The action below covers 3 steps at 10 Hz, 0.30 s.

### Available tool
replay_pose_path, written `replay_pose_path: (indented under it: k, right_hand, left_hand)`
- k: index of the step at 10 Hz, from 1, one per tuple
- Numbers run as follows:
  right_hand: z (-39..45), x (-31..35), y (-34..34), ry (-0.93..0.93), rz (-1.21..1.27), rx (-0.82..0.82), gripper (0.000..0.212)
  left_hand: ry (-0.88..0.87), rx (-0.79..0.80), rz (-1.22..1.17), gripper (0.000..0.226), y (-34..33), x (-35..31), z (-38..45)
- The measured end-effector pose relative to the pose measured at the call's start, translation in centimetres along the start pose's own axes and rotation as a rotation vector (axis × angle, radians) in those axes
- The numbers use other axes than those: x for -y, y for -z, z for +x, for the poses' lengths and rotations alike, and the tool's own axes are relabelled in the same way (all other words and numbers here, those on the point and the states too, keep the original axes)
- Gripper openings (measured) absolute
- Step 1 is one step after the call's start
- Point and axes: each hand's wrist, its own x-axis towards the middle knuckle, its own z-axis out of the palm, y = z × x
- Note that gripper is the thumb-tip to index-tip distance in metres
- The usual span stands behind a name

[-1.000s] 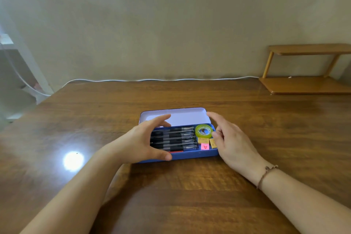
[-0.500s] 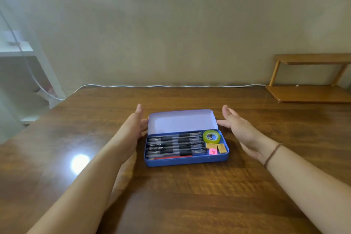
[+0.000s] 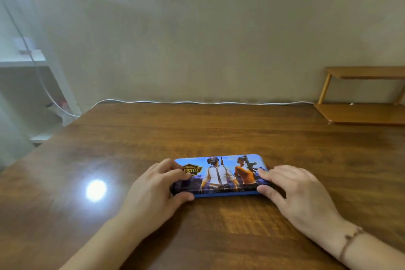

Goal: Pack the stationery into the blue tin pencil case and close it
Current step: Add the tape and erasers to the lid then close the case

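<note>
The blue tin pencil case (image 3: 221,176) lies flat on the wooden table (image 3: 197,133), lid down, its printed cover with two game figures facing up. The pens, tape and erasers inside are hidden under the lid. My left hand (image 3: 153,193) grips the case's left end, fingers on the lid and thumb against the front edge. My right hand (image 3: 293,190) holds the right end the same way, fingers pressed on the lid, thumb at the front corner.
A small wooden two-tier shelf (image 3: 361,96) stands at the table's back right by the wall. A white cable (image 3: 197,102) runs along the table's far edge. White furniture (image 3: 28,85) stands off the table to the left. A lamp glare (image 3: 96,189) shines left of my hands.
The lid, standing open with the stationery showing, has been swung down over the case. Both hands moved from the lid's sides onto the closed case's ends.
</note>
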Motion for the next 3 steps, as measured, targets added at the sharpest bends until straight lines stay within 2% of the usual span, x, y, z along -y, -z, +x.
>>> replay_pose_path:
  k: [1,2,3]
  right_hand:
    - [1.3,0.2,-0.2,-0.002,-0.127,0.006,0.04]
    - [4.5,0.4,-0.8,-0.128,-0.111,0.079,0.03]
    - [6.0,0.4,-1.0,-0.223,0.014,0.132,0.037]
  left_hand:
    - [-0.032,-0.044,0.087,0.038,-1.1,0.0,0.9]
    - [0.057,-0.04,0.055,0.034,-2.2,-0.2,3.7]
    - [0.166,-0.043,-0.033,0.037,-2.5,-0.1,4.5]
